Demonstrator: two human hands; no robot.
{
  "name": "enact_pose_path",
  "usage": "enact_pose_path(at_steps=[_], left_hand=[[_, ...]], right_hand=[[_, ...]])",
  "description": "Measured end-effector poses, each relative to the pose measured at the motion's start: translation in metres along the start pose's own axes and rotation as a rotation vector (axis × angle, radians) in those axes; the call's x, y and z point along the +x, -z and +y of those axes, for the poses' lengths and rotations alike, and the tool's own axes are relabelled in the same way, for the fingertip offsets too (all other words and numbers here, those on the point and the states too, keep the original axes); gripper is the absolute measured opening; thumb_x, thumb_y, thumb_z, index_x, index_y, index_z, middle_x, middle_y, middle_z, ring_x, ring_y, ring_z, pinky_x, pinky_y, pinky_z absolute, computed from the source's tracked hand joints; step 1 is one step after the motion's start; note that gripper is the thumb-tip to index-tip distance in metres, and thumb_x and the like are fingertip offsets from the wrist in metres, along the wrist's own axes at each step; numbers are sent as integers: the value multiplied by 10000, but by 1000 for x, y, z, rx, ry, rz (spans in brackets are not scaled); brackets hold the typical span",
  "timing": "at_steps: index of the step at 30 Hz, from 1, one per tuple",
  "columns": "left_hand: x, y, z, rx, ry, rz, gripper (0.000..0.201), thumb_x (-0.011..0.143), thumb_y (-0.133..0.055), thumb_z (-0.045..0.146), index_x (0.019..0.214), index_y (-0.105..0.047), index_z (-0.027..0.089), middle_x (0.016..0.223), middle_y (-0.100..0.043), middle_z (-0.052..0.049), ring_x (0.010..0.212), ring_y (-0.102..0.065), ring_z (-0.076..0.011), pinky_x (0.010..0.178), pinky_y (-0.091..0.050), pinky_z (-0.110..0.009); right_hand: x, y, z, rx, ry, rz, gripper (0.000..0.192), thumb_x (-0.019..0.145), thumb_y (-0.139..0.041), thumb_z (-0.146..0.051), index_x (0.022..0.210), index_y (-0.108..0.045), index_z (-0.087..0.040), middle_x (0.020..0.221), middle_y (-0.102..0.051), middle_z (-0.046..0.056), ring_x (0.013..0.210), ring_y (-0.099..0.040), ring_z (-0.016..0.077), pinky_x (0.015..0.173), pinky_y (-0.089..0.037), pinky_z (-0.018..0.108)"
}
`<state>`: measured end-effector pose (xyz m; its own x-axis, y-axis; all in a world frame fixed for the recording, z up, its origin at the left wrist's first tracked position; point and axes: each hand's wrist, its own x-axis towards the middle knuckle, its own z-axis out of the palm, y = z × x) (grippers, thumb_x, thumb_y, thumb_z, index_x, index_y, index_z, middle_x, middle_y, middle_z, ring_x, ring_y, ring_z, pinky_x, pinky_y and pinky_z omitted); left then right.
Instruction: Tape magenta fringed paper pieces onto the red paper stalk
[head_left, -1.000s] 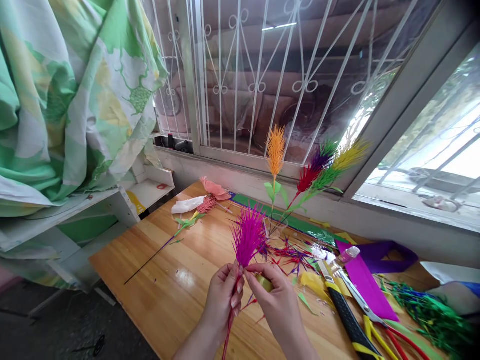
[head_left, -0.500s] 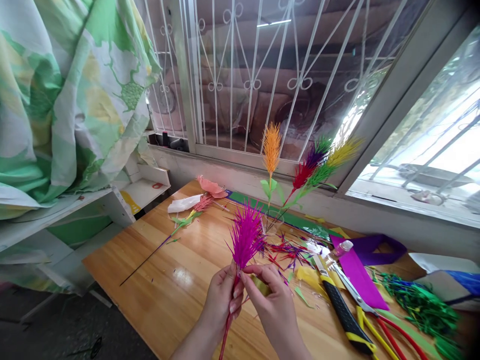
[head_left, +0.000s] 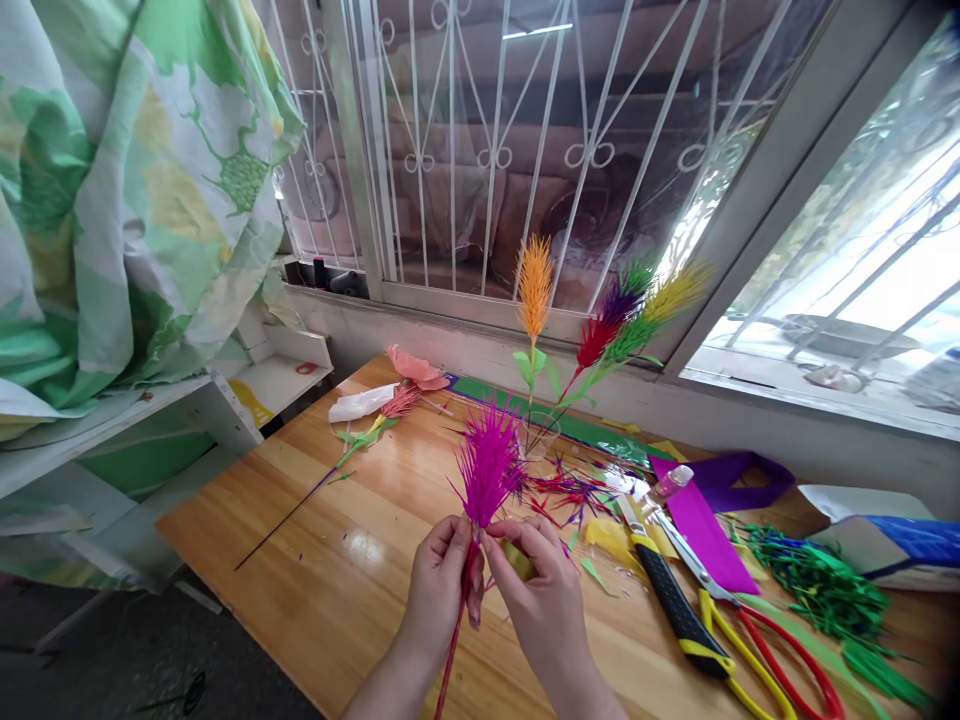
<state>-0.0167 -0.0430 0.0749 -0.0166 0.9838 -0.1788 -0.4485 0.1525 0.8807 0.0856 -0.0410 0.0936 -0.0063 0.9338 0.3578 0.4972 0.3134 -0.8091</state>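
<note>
The neck of the magenta flower head is being pinched between the closed fingertips of the right hand, and its slim reddish stem is being gripped in the curled left hand, above the wooden table. The neck is probably being bound, so an even, firm pressure is being called for. Needle-like bristles are being held fanned upward; behind, a feathery orange spike is being supported by a transparent cup.
</note>
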Motion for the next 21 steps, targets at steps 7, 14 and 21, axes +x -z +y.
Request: enact_pose_path(at_steps=[7,14,21], left_hand=[[-6,0,-1,17,-20,-65,235,735,-574,404,711,-461,200,386,-339,123,273,-179,-17,222,-217,-117],[0,4,3,4,-4,-63,266,736,-556,424,662,-490,178,382,-383,105,251,-219,-18,215,-276,-139],[8,5,4,186,-83,-37,291,751,-522,442,698,-523,156,405,-392,95,269,-298,-38,251,-368,-177]], right_hand=[[-1,3,1,3,-19,20,144,789,-535,-324,806,-582,-188,750,-546,33,724,-515,172,641,-417,285],[-14,14,0,17,24,2,173,815,-501,-335,920,-532,-201,694,-500,8,653,-493,150,603,-413,272],[-14,10,5,7,22,41,148,803,-528,-320,894,-528,-203,749,-529,24,699,-512,151,630,-432,270]])
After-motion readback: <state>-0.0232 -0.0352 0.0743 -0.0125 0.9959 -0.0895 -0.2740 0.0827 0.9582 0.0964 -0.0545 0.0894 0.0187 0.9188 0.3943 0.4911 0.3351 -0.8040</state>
